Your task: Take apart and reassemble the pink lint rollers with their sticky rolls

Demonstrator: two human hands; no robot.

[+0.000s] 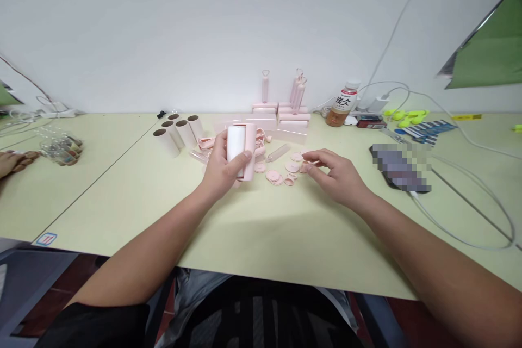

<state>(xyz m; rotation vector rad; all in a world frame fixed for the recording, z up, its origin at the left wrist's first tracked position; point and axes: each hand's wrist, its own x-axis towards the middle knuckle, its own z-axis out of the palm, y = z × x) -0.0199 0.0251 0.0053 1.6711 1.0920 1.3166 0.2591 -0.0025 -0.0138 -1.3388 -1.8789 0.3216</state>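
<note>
My left hand is wrapped round a lint roller, a white roll set in a pink plastic case, held upright above the table. To its right, my right hand pinches a small pink plastic part between thumb and fingertips, low over the tabletop. Flat pink discs and a small ring-shaped pink piece lie just left of those fingers. Behind the held roller is a pile of pink plastic parts, partly hidden by it. A clear pink handle tube rests between the hands.
White rolls with cardboard cores stand at left. Pink lint rollers with upright handles line the wall. A drink bottle, a phone on a cable and striped packets lie right. Another person's hand is far left.
</note>
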